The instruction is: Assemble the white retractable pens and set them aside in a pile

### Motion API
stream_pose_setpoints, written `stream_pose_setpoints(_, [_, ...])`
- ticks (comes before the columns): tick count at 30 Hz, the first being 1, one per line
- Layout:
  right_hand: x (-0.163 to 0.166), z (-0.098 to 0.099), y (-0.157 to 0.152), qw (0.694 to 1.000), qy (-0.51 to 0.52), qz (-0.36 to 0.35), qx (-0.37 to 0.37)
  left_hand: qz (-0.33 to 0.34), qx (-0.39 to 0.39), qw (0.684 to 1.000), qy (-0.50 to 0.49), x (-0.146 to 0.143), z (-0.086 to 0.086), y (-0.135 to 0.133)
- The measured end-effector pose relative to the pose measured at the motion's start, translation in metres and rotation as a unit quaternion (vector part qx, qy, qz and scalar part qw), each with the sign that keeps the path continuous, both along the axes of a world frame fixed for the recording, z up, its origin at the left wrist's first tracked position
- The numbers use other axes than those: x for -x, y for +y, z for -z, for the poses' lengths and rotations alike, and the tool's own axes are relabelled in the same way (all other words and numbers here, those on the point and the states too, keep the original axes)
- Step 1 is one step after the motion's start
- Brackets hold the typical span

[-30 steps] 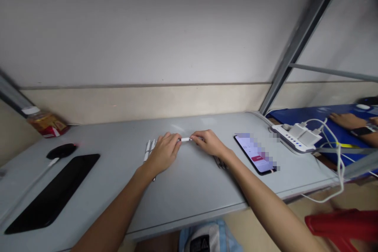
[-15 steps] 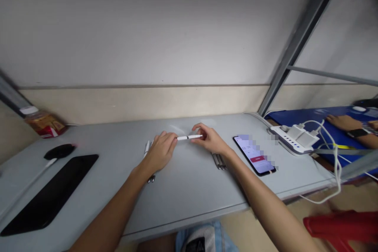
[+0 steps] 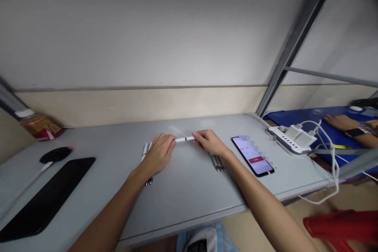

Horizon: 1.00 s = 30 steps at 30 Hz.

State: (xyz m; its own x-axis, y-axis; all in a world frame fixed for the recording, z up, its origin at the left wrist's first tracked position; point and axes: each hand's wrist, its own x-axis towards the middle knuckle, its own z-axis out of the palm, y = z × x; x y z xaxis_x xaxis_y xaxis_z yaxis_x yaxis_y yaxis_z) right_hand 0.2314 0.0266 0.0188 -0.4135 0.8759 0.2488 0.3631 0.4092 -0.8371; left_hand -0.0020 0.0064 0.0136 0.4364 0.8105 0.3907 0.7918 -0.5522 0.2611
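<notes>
A white pen (image 3: 180, 139) with a dark band lies level between my two hands, just above the grey desk. My left hand (image 3: 160, 150) is closed on its left end. The fingertips of my right hand (image 3: 209, 141) pinch its right end. Partly under my left hand and wrist lie white pens (image 3: 144, 150), their metal tips (image 3: 149, 182) showing below. Beside my right wrist, several pens (image 3: 217, 162) with dark grey and silver ends lie side by side, their upper parts hidden by that hand.
A lit phone (image 3: 253, 156) lies right of my arm, near a white power strip (image 3: 291, 140) with chargers and cables. Leftward are a black tablet-like slab (image 3: 50, 197), a black mouse (image 3: 55, 154) and a bottle (image 3: 39, 125). Another person's hand (image 3: 341, 122) rests on a blue surface.
My right hand's fingers, curled more openly around the pen's right end before, now pinch it from above. My left hand keeps its hold. The whole view has shifted slightly.
</notes>
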Motion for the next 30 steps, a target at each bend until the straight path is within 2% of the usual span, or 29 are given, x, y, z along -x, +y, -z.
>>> stream_pose_setpoints(4, [-0.0006,-0.0010,-0.0007,0.999,0.037,-0.016,-0.034,-0.009,0.001,1.000,-0.003,0.0006,0.0004,0.0001])
stream_pose_setpoints(10, [0.0016,0.0013,0.0008,1.000,-0.010,-0.008,-0.001,0.001,0.003,1.000,0.003,0.0008,0.0023,0.0011])
stream_pose_setpoints(15, [0.0001,-0.0019,-0.0018,0.997,0.036,-0.024,-0.063,-0.002,0.006,1.000,-0.001,0.0015,0.0015,0.0006])
stream_pose_setpoints(21, [0.0006,0.0007,-0.0013,0.998,-0.042,-0.011,-0.049,-0.001,0.010,1.000,0.006,0.0019,0.0041,0.0025])
stream_pose_setpoints(24, [0.0018,0.0004,-0.0024,0.996,-0.045,0.008,-0.077,-0.005,0.008,1.000,0.005,0.0026,0.0049,0.0035])
stream_pose_setpoints(27, [0.0017,-0.0015,-0.0042,0.993,-0.034,-0.004,-0.112,-0.012,0.013,1.000,0.005,0.0033,0.0046,0.0043])
stream_pose_setpoints(30, [0.0021,-0.0015,-0.0052,0.989,-0.064,-0.011,-0.129,-0.015,0.018,1.000,0.013,0.0045,0.0053,0.0065])
